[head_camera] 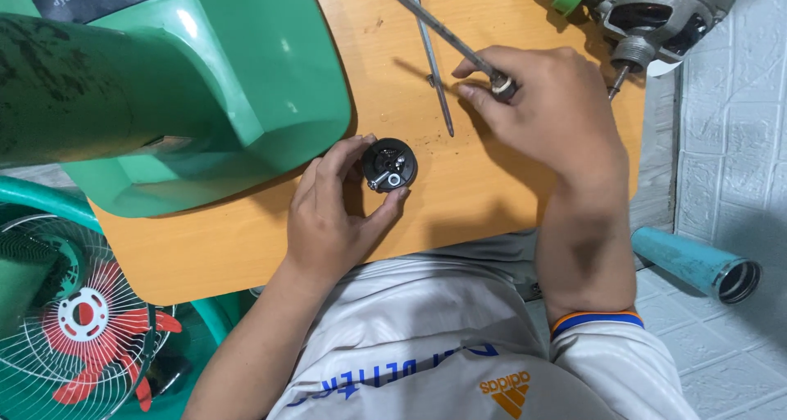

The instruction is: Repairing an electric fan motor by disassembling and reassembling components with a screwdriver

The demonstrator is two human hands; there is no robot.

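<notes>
My left hand [332, 215] grips a small round black part [390, 164] with metal fittings, holding it between thumb and fingers on the orange wooden table [246, 248]. My right hand [545, 104] holds a long dark metal rod [434, 22] near its ringed end, the rod slanting up and to the left over the table. A screwdriver with a yellow handle [430, 51] lies on the table just left of my right hand.
A large green fan base [172, 84] covers the table's left part. A fan motor with a green piece [656, 14] lies at the far right corner. A fan grille with red blades [78, 322] and a teal tube [697, 264] are on the floor.
</notes>
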